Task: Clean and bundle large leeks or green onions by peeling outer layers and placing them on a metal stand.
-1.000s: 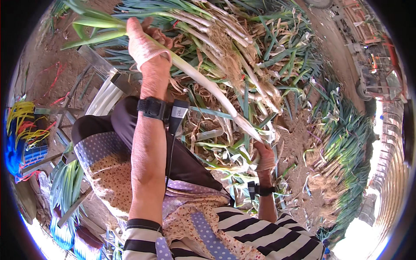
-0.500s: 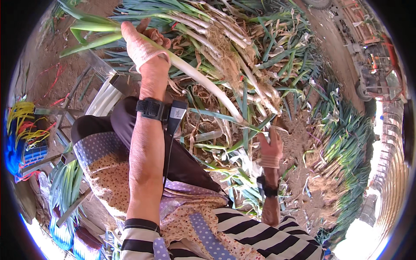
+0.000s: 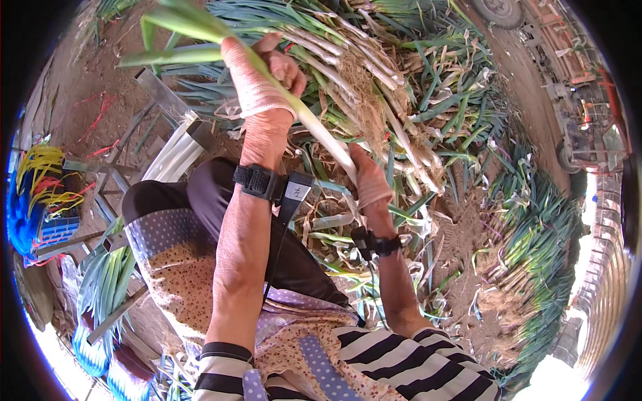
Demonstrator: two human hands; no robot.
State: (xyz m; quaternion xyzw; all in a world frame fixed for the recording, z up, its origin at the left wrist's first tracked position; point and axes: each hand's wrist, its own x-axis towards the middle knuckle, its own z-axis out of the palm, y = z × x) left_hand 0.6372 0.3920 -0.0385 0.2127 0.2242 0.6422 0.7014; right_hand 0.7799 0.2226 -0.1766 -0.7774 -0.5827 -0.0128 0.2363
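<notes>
Bare dirt ground [image 3: 468, 247] is strewn with peelings, and a big heap of leeks [image 3: 374, 73] lies ahead of the person's knees. Against that heap, the left hand [image 3: 257, 83] grips one leek [image 3: 314, 127] near its green leaves, fingers wrapped tight. Lower on the same stalk, the right hand [image 3: 368, 177] closes its fingers around the white end.

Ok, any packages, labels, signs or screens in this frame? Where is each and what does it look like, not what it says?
Small tag: on the strap at the left hand's wristband, a white rectangle with one dark mark.
Blue crate: far left on the ground, ribbed plastic, beside yellow and red ties.
No signs or screens in view.
</notes>
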